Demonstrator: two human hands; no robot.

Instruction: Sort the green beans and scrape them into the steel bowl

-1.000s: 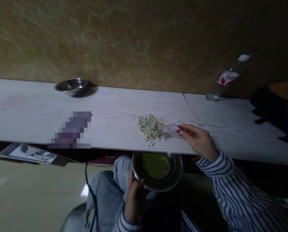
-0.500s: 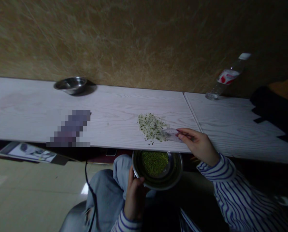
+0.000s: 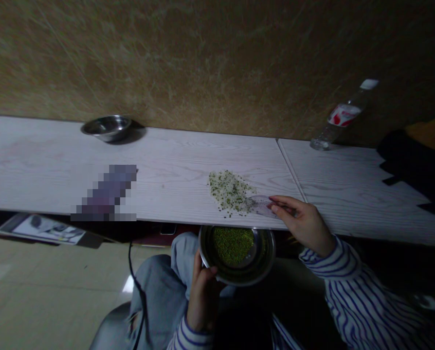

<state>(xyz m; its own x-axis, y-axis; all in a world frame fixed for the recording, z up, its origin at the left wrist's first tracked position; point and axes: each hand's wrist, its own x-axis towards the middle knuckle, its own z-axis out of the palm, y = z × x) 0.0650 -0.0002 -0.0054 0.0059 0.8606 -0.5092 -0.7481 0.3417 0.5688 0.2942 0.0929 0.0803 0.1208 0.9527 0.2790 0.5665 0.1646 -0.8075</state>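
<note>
My left hand grips the rim of a steel bowl, held just under the table's front edge. Small green beans, like mung beans, lie in the bowl. On the tabletop above it is a loose pile of white grains mixed with green beans. My right hand pinches a clear curved plastic piece with faint purple markings between thumb and fingers. The piece lies low over the table, its far edge at the pile's right side.
A second steel bowl stands at the back left by the wall. A blurred-out flat object lies on the left. At the right are a clear bottle and dark cloth. A black cable hangs below the white table.
My right hand and the plastic piece have shifted slightly to the right, away from the pile. The left hand and its bowl stay nearly still.
</note>
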